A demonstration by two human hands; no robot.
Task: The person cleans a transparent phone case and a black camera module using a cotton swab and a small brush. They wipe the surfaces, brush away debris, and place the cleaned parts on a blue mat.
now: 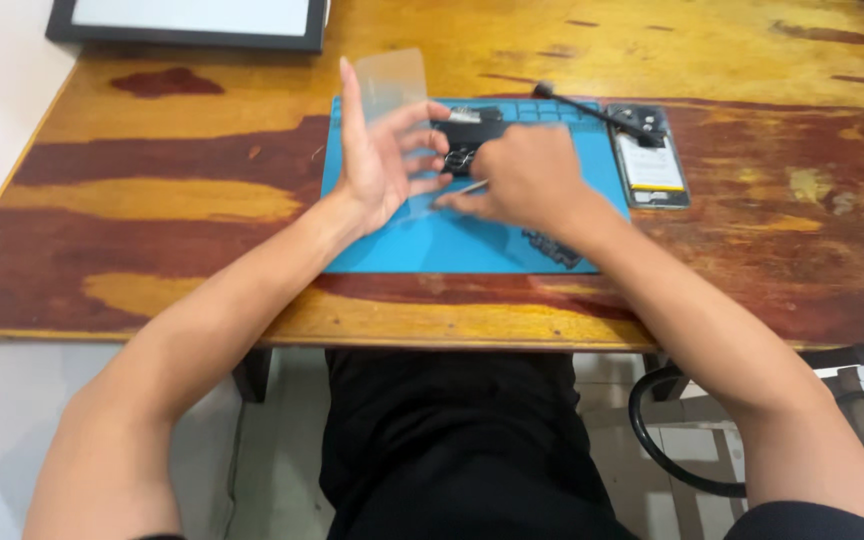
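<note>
Left hand [380,160], fingers spread, props the clear panel [392,90] upright at 12 o'clock on the blue mat [392,250]; right hand [522,180] pinches a thin tool [467,190]—best worked slowly, panel kept steady.

- A flat screen [192,20] with a black frame and a pale, blank face lies at the table's far edge, well beyond the left hand [377,160] and to its left.
- An opened phone [649,160] lies just right of the right hand [527,175]; a white and yellow rectangular label covers its battery.
</note>
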